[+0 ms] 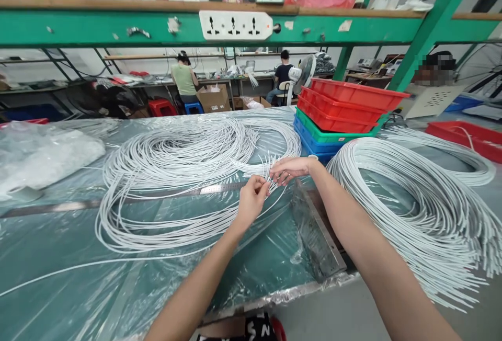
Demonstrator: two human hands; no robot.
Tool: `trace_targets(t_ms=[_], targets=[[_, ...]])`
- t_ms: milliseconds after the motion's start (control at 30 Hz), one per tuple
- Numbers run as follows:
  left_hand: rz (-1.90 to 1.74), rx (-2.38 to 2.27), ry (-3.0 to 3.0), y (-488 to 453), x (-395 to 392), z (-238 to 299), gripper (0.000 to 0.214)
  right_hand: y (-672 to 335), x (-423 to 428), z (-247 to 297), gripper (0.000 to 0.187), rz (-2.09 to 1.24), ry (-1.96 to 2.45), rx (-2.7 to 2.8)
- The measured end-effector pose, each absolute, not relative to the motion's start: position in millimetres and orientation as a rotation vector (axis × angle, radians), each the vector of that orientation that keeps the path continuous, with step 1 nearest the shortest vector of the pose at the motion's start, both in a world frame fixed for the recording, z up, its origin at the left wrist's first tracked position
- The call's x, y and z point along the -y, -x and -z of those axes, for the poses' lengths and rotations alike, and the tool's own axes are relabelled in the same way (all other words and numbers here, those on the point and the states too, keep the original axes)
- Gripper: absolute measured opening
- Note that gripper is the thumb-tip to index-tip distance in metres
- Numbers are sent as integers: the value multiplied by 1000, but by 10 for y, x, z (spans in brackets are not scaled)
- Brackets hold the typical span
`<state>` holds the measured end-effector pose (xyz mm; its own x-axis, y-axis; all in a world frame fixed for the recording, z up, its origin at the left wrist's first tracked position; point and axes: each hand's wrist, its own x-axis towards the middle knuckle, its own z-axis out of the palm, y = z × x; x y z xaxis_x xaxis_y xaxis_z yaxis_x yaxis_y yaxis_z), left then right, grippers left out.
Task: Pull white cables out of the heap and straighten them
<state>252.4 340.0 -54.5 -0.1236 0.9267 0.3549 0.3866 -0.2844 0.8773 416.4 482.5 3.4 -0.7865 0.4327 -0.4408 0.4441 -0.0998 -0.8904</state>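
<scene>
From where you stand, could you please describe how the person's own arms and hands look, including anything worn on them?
Both forearms are bare, with no sleeves in view. The left hand and the right hand wear no gloves, and no rings are visible. Something small and pale sits at the right wrist, perhaps a band; it is too small to tell. No markings or cables show on either arm.

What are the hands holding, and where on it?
Both hands, left hand and right hand, pinch thin white wires near their cut ends, at the coil's near-right edge.
</scene>
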Motion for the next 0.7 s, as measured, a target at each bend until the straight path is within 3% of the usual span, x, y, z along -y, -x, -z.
trace_targets(t_ms=[300,500,700], targets=[[-1472,-1432,-1657,-2603,-3676,494,25,-4121,-4808,-48,32,2116,-886,-2101],[-1425,-1457,-1686,-2554,-3662,434,27,-4121,-4783,-83,39,2118,-873,-2122],[-1244,-1614,-1795,-2328,-3395,569,36,-4143,-4845,-71,30,2292,-1242,-2344]])
